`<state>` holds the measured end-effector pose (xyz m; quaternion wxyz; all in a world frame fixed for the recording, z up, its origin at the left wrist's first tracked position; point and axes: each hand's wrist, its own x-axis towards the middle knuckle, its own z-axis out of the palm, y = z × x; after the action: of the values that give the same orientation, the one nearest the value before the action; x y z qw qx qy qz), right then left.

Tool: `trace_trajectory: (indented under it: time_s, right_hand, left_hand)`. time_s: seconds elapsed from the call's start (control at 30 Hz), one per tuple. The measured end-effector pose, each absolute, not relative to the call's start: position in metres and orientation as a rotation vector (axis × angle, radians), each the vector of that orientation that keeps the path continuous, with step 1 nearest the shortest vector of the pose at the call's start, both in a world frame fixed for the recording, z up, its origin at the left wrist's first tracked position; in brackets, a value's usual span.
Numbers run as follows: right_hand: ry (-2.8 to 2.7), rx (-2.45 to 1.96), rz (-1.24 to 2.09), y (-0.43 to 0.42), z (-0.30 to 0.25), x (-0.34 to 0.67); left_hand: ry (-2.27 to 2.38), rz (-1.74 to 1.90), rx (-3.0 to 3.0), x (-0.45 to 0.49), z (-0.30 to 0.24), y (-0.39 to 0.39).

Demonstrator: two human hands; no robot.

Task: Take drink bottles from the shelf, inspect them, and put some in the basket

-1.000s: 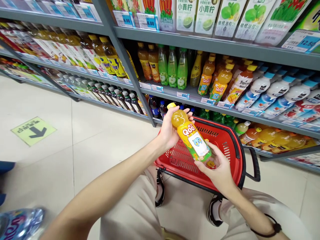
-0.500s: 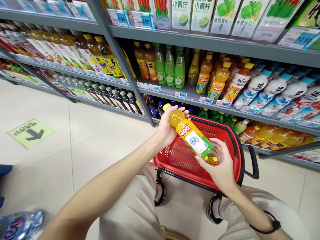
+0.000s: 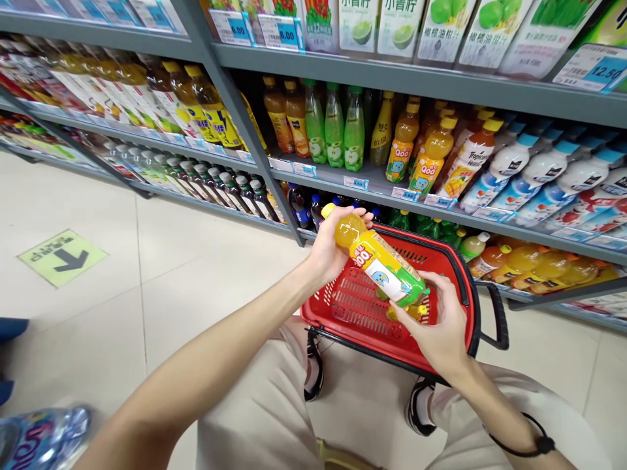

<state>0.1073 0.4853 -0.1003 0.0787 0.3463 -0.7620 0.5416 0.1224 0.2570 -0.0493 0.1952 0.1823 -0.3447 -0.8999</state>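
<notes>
Orange juice bottle (image 3: 382, 267), clear plastic with a yellow cap and a green-and-white label, held lying aslant over a red plastic basket (image 3: 460, 274). The left hand (image 3: 330, 251) wraps the neck and shoulder at the far-left end, fingers closed round it, cap just beyond the thumb. The right hand (image 3: 441, 326) cups the base at the near-right end, fingers curled under and thumb on the label. The label faces up toward the camera.

Step in hand, as judged: the bottle is being turned and inspected in a two-handed grip above the basket's mouth, not yet resting in it. Any lowering from here would call for one hand to let go while the other keeps the bottle level, since the basket floor lies directly below and the black handle (image 3: 497, 320) stands clear to the right.

Surroundings: the basket sits on a pale tiled floor (image 3: 171, 281) between the person's knees, dark shoes (image 3: 313, 372) at its near edge. Beyond it run grey metal shelves (image 3: 372, 186) with price tags, stocked with drinks; matching orange bottles (image 3: 431, 163) stand on the middle shelf, green bottles to their left. A green arrow sticker (image 3: 63, 256) marks the floor far left. A crinkled water bottle (image 3: 39, 440) shows at the near-left corner. A black band (image 3: 533, 440) circles the right wrist.
</notes>
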Motion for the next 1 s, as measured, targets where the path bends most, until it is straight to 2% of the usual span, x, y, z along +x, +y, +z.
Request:
trace_trajectory:
  time_s: [0.3, 0.4, 0.53, 0.73, 1.0]
  right_hand:
    - [-2.054, 1.33, 1.218, 0.493, -0.101, 0.098]
    - [-2.059, 1.31, 1.244, 0.492, -0.102, 0.099]
    - [-2.17, 1.12, 1.57, 0.485, -0.102, 0.105]
    - [-2.252, 0.757, 2.334, 0.477, -0.096, 0.11]
    - [-2.196, 0.424, 3.014, 0.477, -0.085, 0.112]
  left_hand:
    - [-0.945, -2.54, 0.484, 0.124, -0.048, 0.256]
    - [-0.933, -2.545, 0.493, 0.125, -0.046, 0.256]
    - [-0.934, -2.547, 0.482, 0.126, -0.046, 0.256]
    - [-0.947, -2.518, 0.446, 0.128, -0.043, 0.256]
    - [-0.95, -2.549, 0.389, 0.131, -0.039, 0.258]
